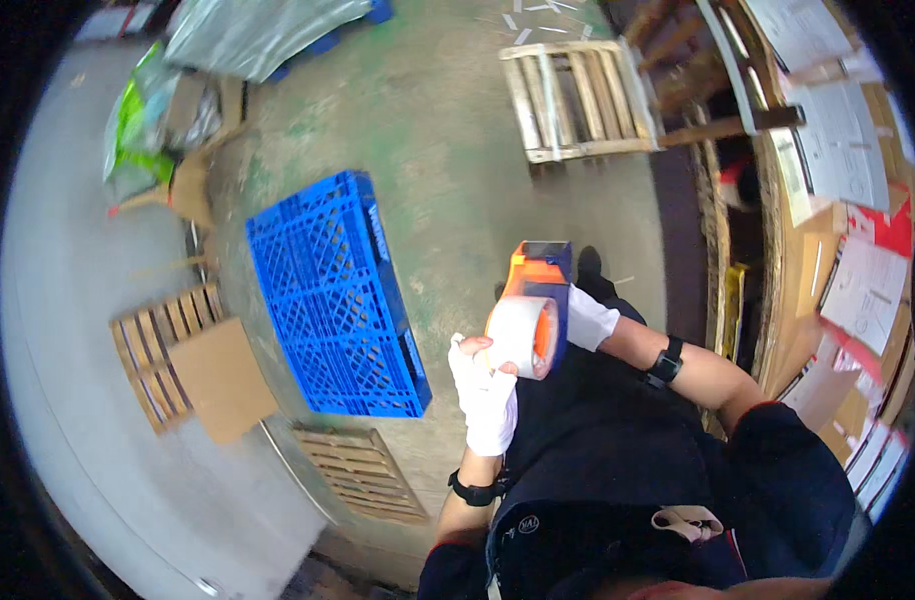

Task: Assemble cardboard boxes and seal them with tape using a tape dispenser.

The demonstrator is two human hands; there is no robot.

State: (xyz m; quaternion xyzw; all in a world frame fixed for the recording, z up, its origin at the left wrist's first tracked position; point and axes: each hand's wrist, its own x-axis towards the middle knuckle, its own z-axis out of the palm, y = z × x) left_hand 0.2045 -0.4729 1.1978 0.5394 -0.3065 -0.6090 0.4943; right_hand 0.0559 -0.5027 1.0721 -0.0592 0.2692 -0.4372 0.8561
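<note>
In front of my body is a tape dispenser (pixel 539 262), orange and dark blue, with a wide roll of clear tape (pixel 514 333) on its orange hub. My right hand (pixel 589 318), in a white glove, grips the dispenser from its right side; most of those fingers are hidden behind it. My left hand (pixel 485 395) wears a white glove with bare fingertips. Its fingers are curled against the near left edge of the roll. Both wrists carry dark bands.
A blue plastic pallet (pixel 327 300) lies on the floor to the left. Beyond it are a wooden pallet (pixel 157 350) and a cardboard sheet (pixel 222 380). Another wooden pallet (pixel 362 472) lies nearer. Cartons (pixel 812 280) are stacked along the right; a wooden crate (pixel 577 100) stands ahead.
</note>
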